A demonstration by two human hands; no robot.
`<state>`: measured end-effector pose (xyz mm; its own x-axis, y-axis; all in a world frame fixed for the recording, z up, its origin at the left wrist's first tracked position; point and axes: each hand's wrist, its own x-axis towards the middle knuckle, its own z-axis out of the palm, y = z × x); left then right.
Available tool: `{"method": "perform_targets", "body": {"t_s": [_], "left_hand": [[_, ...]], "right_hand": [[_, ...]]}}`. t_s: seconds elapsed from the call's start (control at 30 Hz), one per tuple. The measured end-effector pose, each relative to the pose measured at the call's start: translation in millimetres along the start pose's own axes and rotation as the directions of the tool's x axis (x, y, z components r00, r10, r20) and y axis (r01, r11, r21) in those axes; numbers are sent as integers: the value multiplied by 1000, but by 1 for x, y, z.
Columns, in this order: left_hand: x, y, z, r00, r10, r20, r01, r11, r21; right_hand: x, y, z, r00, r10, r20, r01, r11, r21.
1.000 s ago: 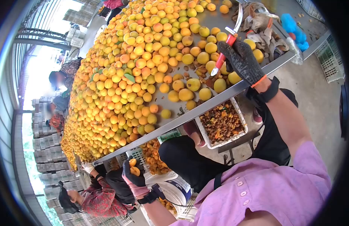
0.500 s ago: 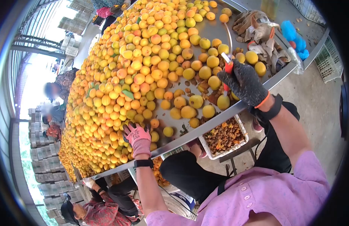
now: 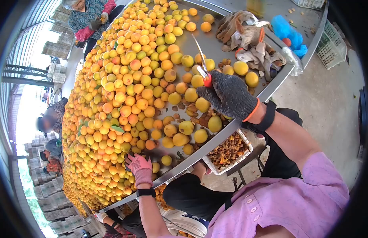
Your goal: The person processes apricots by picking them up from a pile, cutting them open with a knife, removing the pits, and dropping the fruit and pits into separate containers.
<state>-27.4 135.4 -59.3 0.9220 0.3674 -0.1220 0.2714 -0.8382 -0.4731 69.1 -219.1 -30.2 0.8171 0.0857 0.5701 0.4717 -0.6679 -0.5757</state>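
My right hand (image 3: 230,95), in a dark knitted glove with an orange cuff, is closed around the red handle of a knife (image 3: 199,51). Its thin, slightly curved blade points up and away over the metal table. Lower left, my left hand (image 3: 139,166) wears a pink glove with dark fingertips. Its fingers are spread against the near edge of a big heap of apricots (image 3: 112,115); no fruit shows in its grip. Several loose apricots (image 3: 186,127) lie between my hands, among brown pits and scraps.
The table's raised metal rim (image 3: 207,148) runs in front of me. Below it stands a white crate (image 3: 250,148) of apricot pits. Crumpled cloths (image 3: 247,35) and a blue plastic bag (image 3: 285,31) lie on the right. Other people (image 3: 88,20) are around the table.
My view has shifted, so the table and both hands sit further left. My left hand remains at the heap's edge, and my right hand still grips the knife.
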Motion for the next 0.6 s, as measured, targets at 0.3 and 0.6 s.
{"method": "perform_targets", "body": {"t_s": [0.3, 0.6], "left_hand": [[-49, -18, -13, 948, -269, -172, 114, 788, -605], [-31, 27, -61, 998, 45, -34, -56, 792, -607]], "right_hand": [[-24, -4, -17, 998, -60, -9, 60, 998, 28], [-61, -89, -105, 993, 25, 111, -59, 947, 314]]}}
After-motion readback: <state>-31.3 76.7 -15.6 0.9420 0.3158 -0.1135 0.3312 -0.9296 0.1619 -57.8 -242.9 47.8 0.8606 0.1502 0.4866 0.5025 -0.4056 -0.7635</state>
